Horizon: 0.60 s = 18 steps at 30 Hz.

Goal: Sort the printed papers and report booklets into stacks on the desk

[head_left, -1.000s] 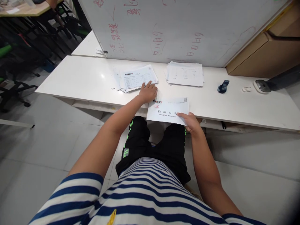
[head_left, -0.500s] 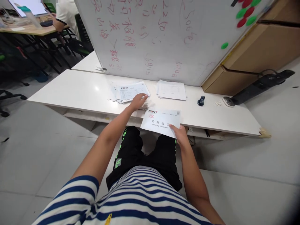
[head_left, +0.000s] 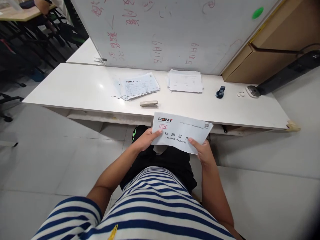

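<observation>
the thin white printed testing report (head_left: 175, 130) looks light and floppy, best taken by both side edges; left hand (head_left: 147, 138) and right hand (head_left: 203, 150) pinch it there, before the white bench (head_left: 90, 90).

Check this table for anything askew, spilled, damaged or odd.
The left pile looks askew: its sheets fan out unevenly leftward. The right pile is neater, with stray edges. A tan, crumpled thing at the table's right corner looks odd; I can't tell what it is.
</observation>
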Tool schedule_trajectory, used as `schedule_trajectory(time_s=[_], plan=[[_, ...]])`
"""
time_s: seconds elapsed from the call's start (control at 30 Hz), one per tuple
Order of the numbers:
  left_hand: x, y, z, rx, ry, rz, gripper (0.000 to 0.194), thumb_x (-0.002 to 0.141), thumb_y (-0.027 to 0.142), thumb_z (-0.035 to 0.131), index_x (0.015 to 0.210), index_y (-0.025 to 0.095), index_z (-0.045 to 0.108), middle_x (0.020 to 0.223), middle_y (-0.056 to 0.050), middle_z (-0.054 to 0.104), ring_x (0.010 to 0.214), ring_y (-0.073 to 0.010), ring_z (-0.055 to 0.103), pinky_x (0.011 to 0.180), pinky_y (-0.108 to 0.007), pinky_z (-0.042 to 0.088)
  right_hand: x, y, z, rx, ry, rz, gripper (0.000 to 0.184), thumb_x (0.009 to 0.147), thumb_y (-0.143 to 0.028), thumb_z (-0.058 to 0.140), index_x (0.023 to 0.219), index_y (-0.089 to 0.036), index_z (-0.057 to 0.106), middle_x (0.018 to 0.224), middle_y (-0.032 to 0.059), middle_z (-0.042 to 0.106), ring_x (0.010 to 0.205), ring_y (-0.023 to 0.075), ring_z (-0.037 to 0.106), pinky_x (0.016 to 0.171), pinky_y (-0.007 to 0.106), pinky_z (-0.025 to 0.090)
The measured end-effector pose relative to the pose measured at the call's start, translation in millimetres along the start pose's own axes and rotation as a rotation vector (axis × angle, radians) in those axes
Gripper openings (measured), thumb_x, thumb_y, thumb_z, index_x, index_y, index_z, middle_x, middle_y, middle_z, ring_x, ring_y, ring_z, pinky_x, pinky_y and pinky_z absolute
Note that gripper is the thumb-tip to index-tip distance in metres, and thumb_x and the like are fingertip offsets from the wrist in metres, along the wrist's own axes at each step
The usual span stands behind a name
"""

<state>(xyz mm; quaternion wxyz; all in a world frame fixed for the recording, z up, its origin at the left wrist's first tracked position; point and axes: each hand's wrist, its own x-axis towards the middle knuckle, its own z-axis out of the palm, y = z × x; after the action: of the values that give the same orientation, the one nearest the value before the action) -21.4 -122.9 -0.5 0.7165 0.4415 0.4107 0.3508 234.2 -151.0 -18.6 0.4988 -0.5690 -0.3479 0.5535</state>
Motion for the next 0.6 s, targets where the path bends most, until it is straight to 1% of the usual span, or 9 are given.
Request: schedule_trajectory(time_s=[0.07,0.17,0.23,0.33,0.4,0.5,0.53,0.6], plan=[[2.5,6.6,-4.5,-0.014,-0.003,0.045,0.049,0.082,0.052,0.065,0.118,0.019,0.066,0.117,-0.010,0.069,0.111,-0.0289,0.062,0.101,-0.048,0.046,3.0,-4.5,7.3,-0.027,-0.030,-0.034,0.048,0.063,-0.042,0.083,0.103,-0.019,0.070,0.111,0.0076,0.072,0.107,0.0281,0.065,0.096,0.045,0.052],[4.3,23.1,-13.4,0.056,0.009,0.170,0.048,0.082,0.048,0.066,0.118,0.016,0.066,0.121,-0.011,0.067,0.117,-0.0297,0.058,0.104,-0.047,0.043,8.6,-12.6,15.9,-0.064,-0.043,-0.150,0.050,0.065,-0.043,0.081,0.107,-0.020,0.069,0.112,0.0068,0.071,0.110,0.0287,0.063,0.100,0.046,0.048],[6.7,27.4,-18.4,0.067,0.033,0.201,0.049,0.081,0.047,0.068,0.118,0.015,0.066,0.120,-0.012,0.067,0.116,-0.0302,0.059,0.103,-0.047,0.043,13.4,-15.1,21.1,-0.070,-0.041,-0.194,0.049,0.067,-0.044,0.080,0.109,-0.020,0.069,0.113,0.0066,0.071,0.112,0.0289,0.062,0.101,0.047,0.047],[7.0,25.7,-23.4,0.035,0.075,0.108,0.053,0.079,0.050,0.069,0.114,0.012,0.067,0.113,-0.015,0.070,0.106,-0.0298,0.064,0.097,-0.048,0.049,17.4,-16.4,26.1,-0.108,-0.035,-0.129,0.049,0.066,-0.045,0.080,0.106,-0.019,0.070,0.108,0.0079,0.072,0.111,0.0307,0.062,0.099,0.048,0.049],[0.0,26.5,-25.1,0.041,0.074,0.055,0.050,0.081,0.050,0.067,0.114,0.012,0.067,0.110,-0.014,0.071,0.102,-0.0283,0.066,0.092,-0.045,0.052,15.5,-19.7,25.5,-0.120,-0.063,-0.087,0.048,0.066,-0.044,0.080,0.105,-0.019,0.070,0.106,0.0085,0.073,0.110,0.0315,0.063,0.096,0.048,0.050],[-12.5,31.6,-28.4,0.082,0.052,0.069,0.044,0.085,0.045,0.064,0.116,0.014,0.067,0.109,-0.013,0.071,0.098,-0.0259,0.067,0.085,-0.040,0.055,11.1,-27.7,22.6,-0.095,-0.167,-0.077,0.046,0.068,-0.044,0.079,0.107,-0.020,0.070,0.111,0.0082,0.072,0.111,0.0314,0.063,0.095,0.047,0.052],[-13.3,32.6,-30.5,0.091,0.062,0.074,0.043,0.085,0.044,0.064,0.115,0.014,0.067,0.107,-0.013,0.072,0.096,-0.0252,0.068,0.083,-0.039,0.056,11.3,-29.7,22.7,-0.088,-0.190,-0.066,0.046,0.068,-0.044,0.080,0.106,-0.019,0.071,0.111,0.0084,0.072,0.110,0.0314,0.063,0.094,0.047,0.052],[-8.3,31.4,-36.4,0.080,0.078,0.055,0.044,0.083,0.045,0.066,0.112,0.012,0.068,0.101,-0.013,0.073,0.089,-0.0243,0.069,0.078,-0.037,0.057,15.0,-31.3,25.3,-0.072,-0.192,-0.021,0.047,0.066,-0.044,0.081,0.104,-0.018,0.072,0.111,0.0096,0.072,0.108,0.0319,0.064,0.094,0.048,0.052]])
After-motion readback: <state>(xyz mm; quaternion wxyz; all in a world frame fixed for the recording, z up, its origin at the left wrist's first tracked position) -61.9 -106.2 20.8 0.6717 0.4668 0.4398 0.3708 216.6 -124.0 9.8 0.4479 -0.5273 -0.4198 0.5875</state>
